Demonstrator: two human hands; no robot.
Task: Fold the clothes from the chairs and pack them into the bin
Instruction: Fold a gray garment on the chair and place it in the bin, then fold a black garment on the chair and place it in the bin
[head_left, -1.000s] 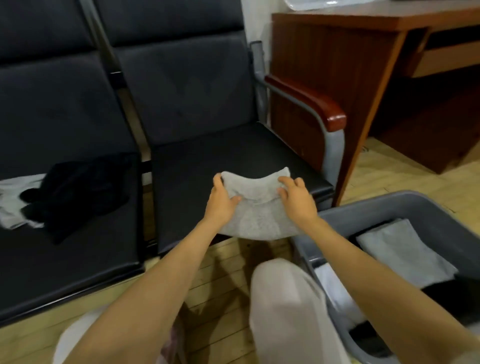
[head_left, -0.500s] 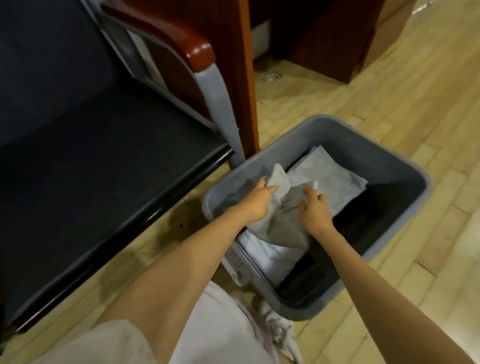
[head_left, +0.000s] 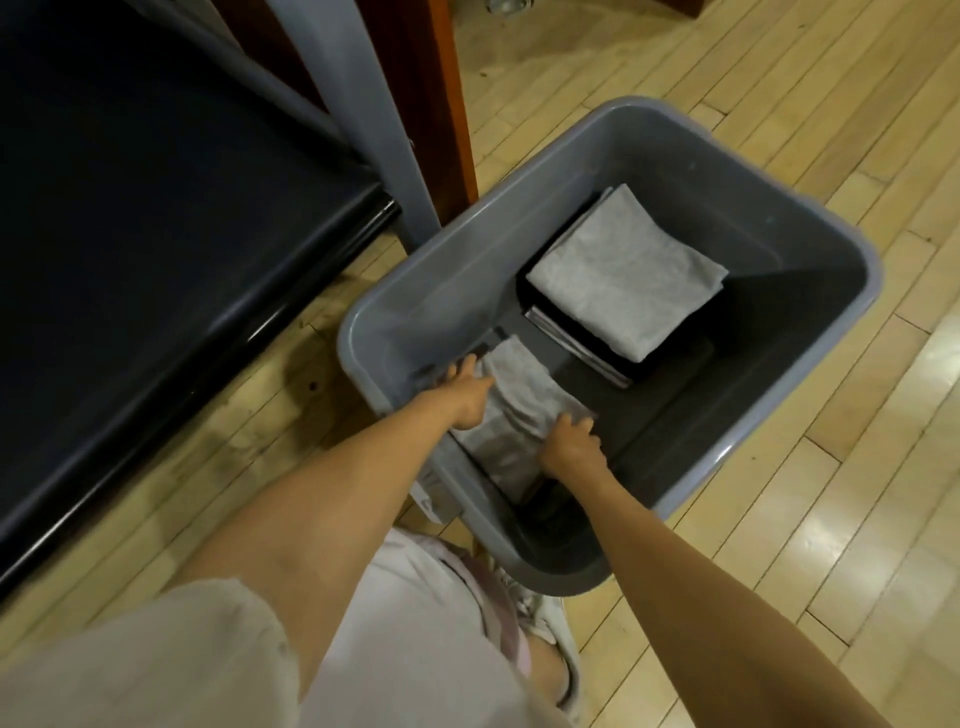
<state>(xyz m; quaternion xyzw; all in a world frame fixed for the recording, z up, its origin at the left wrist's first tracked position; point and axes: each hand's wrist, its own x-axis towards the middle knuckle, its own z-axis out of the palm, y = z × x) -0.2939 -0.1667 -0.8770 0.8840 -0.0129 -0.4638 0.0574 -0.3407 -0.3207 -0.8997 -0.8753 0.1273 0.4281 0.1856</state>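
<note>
One far garment (head_left: 623, 275) and one near garment (head_left: 519, 415), both folded grey, plus one dark stack (head_left: 685, 343), are counted inside one grey bin (head_left: 779, 228); one black chair seat (head_left: 156, 208) is seen beside the bin.

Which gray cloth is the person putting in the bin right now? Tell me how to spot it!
Find the gray bin on the wooden floor. At its near end lies a folded gray cloth. Unlike the other gray cloth on the dark pile, the left hand and right hand touch it.

Short sleeve (head_left: 171, 654) on L upper arm, pale beige, loose; forearms bare. Pale pinkish-white garment (head_left: 415, 613) over leg, shorts or skirt, can't tell. White low-cut sneaker (head_left: 550, 629) w/ laces.
</note>
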